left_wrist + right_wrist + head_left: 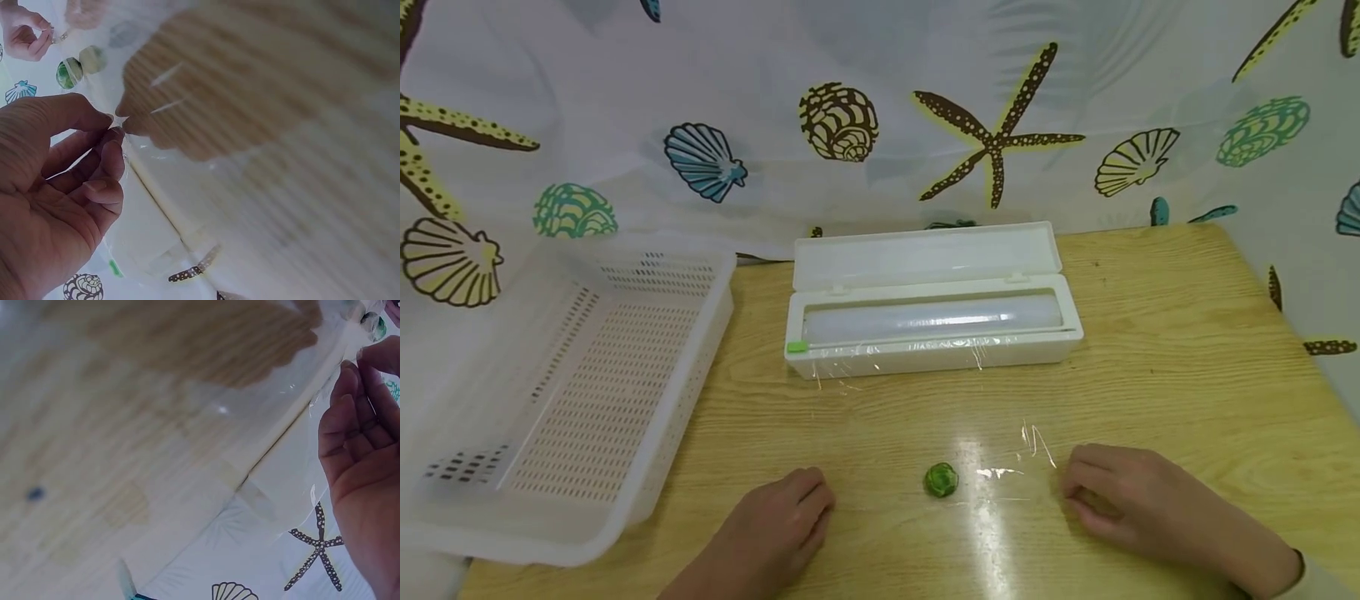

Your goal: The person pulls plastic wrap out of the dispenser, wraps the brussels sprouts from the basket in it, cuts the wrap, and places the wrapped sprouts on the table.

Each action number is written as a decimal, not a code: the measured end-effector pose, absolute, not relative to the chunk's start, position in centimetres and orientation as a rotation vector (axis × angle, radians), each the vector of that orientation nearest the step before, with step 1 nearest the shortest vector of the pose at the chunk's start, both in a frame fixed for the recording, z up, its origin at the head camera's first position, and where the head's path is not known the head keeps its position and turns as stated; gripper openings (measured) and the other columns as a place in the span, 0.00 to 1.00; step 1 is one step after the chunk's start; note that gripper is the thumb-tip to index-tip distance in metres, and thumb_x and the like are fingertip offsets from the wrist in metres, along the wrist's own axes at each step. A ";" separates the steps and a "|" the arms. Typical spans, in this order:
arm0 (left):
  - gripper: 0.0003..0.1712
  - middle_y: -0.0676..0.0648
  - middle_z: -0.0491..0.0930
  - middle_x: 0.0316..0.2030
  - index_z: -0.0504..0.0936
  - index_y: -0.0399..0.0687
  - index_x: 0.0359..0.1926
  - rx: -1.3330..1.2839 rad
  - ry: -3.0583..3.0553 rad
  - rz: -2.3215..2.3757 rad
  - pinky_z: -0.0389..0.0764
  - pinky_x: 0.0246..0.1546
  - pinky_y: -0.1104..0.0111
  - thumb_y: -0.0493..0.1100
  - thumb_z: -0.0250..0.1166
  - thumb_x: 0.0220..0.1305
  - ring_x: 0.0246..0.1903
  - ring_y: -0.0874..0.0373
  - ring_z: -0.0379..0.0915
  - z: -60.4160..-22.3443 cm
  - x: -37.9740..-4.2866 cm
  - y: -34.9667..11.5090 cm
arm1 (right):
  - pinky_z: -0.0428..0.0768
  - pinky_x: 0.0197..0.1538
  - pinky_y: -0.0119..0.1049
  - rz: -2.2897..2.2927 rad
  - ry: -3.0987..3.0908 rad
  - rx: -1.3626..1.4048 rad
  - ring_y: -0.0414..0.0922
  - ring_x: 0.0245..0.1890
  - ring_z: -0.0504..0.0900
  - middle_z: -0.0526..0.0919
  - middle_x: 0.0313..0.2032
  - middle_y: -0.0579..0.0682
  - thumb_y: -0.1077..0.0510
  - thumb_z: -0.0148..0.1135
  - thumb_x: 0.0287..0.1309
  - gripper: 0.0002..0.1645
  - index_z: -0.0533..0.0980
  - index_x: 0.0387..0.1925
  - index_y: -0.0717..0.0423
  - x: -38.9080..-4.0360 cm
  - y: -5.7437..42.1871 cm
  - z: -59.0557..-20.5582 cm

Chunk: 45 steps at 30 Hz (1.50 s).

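The transparent film [997, 472] is thin, shiny and creased; it extends forward from the whitish roll [932, 321], which lies lengthwise inside a long white box [925, 361] with its lid [925, 257] opened backward. A small, round, green leafy vegetable [942, 480] sits before this box; whether film covers it is unclear.

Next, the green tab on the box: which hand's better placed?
Left, likely. The green tab sits at the left end of the box, nearer the left hand than the right hand. Left seems to pinch film, so must release first.
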<state>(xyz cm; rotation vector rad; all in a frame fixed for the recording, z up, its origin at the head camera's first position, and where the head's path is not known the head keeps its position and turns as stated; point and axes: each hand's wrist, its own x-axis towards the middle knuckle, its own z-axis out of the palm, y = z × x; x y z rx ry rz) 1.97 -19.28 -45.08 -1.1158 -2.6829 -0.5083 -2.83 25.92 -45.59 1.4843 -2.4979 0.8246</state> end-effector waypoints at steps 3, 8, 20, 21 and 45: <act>0.08 0.52 0.77 0.37 0.82 0.46 0.35 -1.115 -2.652 -0.550 0.81 0.28 0.71 0.31 0.72 0.62 0.33 0.60 0.74 -45.3 1.9 -19.4 | 0.75 0.36 0.17 0.883 -2.509 1.481 0.28 0.33 0.73 0.78 0.40 0.33 0.49 0.51 0.84 0.16 0.81 0.38 0.43 -3.0 26.2 -45.6; 0.06 0.53 0.77 0.37 0.81 0.46 0.36 -1.099 -2.628 -0.640 0.81 0.30 0.73 0.33 0.67 0.72 0.33 0.63 0.73 -45.3 1.8 -19.7 | 0.75 0.36 0.17 0.987 -2.555 1.449 0.28 0.34 0.75 0.77 0.40 0.31 0.54 0.61 0.81 0.05 0.79 0.42 0.43 -3.4 26.6 -45.7; 0.14 0.60 0.80 0.37 0.83 0.50 0.39 -0.949 -2.771 -0.774 0.84 0.35 0.71 0.28 0.76 0.64 0.35 0.68 0.76 -44.5 1.2 -19.8 | 0.77 0.32 0.25 1.102 -2.782 1.326 0.28 0.32 0.73 0.74 0.34 0.29 0.69 0.72 0.67 0.19 0.77 0.43 0.41 -4.6 26.6 -44.8; 0.13 0.59 0.81 0.37 0.83 0.50 0.39 -0.939 -2.794 -0.776 0.85 0.35 0.70 0.28 0.76 0.64 0.36 0.67 0.77 -44.5 1.0 -19.7 | 0.77 0.32 0.26 1.115 -2.799 1.315 0.28 0.32 0.73 0.74 0.34 0.29 0.68 0.72 0.68 0.18 0.77 0.43 0.41 -4.7 26.6 -44.8; 0.13 0.59 0.70 0.26 0.81 0.54 0.33 -0.523 -3.149 -0.970 0.72 0.30 0.69 0.33 0.73 0.70 0.29 0.65 0.66 -43.6 -1.5 -18.8 | 0.72 0.33 0.32 0.899 -3.079 1.060 0.31 0.28 0.68 0.69 0.26 0.32 0.60 0.67 0.76 0.11 0.77 0.36 0.42 -6.9 24.8 -44.7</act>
